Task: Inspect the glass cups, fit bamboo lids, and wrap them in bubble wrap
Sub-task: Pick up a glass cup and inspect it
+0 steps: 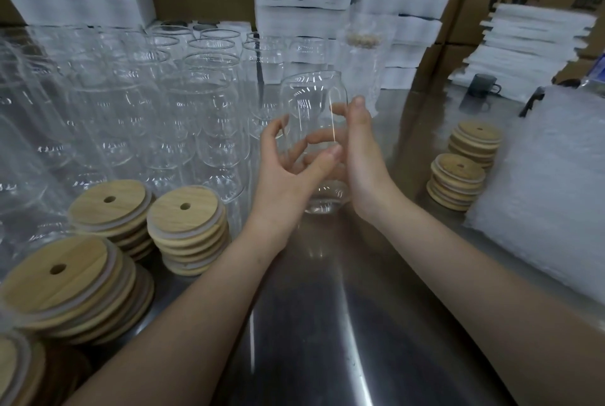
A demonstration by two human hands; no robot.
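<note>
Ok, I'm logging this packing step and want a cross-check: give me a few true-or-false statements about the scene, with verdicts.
1. The left hand and right hand both hold one glass cup. True.
2. That cup already wears a lid. False: its mouth is open.
3. Bamboo lid stacks stand on both sides of the hands. True.
4. The bubble wrap lies left of the hands. False: it lies at the right.
5. A dark mug stands at the right rear. True.
</note>
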